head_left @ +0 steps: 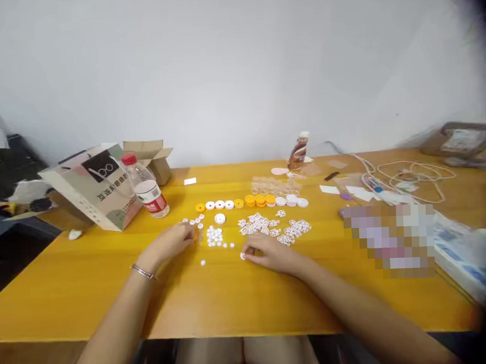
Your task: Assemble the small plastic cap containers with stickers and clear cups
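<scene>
My left hand [177, 237] is closed at the left of the small parts, its fingertips at the edge of an orange disc [195, 235] that is partly hidden by them. Between the thumb and fingers of my right hand [267, 251] is a small white round piece [243, 256], low over the table. Small white caps [214, 236] lie grouped between my hands, with a lone cap [203, 263] nearer me. Beyond them sits a white disc [220, 219]. White lattice-shaped pieces [258, 223] are heaped just past my right hand.
A row of orange and white discs [260, 200] runs behind, with clear rings [275, 185] farther back. At left stand a water bottle [147, 188], a paper bag [108, 189] and a cardboard box [160, 163]. A brown drink bottle [298, 153] and tangled cables [410, 179] are at right.
</scene>
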Available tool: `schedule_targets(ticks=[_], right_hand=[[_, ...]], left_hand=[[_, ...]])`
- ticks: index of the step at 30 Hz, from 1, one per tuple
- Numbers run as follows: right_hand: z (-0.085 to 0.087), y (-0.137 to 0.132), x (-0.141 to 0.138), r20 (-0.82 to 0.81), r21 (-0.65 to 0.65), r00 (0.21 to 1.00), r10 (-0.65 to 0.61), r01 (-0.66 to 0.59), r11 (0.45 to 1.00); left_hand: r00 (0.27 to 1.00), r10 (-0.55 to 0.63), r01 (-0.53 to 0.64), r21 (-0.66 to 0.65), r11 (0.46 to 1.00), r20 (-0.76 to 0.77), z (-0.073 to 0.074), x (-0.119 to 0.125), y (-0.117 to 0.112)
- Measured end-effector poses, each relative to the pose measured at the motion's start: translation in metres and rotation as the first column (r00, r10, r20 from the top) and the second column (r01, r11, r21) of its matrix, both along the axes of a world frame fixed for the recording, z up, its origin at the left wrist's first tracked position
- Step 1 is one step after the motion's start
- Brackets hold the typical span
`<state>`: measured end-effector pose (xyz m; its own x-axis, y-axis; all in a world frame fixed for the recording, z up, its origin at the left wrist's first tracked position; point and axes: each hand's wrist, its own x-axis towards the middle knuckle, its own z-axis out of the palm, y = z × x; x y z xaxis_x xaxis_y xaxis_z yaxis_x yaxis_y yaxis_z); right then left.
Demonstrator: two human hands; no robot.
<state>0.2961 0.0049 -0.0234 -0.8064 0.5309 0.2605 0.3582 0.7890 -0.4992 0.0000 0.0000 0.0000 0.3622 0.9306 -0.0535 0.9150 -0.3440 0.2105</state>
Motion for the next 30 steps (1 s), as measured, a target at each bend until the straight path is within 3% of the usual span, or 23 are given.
schedule_targets(ticks=[8,17,23,30], right_hand=[[0.004,-0.001,0.000,-0.013,0.028,1.000,-0.026,0.027,0.999],[0.001,-0.002,-0.001,-0.010,0.026,0.999,-0.034,0.034,0.999],[0.001,0.000,0.000,-0.016,0.026,0.999,-0.041,0.041,0.999],[-0.004,0.003,-0.002,-0.046,0.048,0.995,-0.089,0.091,0.995]], left_hand=[[1.000,0.026,-0.026,-0.015,1.000,0.017,0.004,0.002,-0.001],[1.000,0.012,-0.013,0.095,0.995,0.011,0.014,0.012,-0.008],[0.983,-0.172,0.148,0.272,0.951,0.068,0.023,0.032,-0.014],[0.936,-0.351,0.316,0.358,0.879,0.037,0.015,0.050,-0.019]])
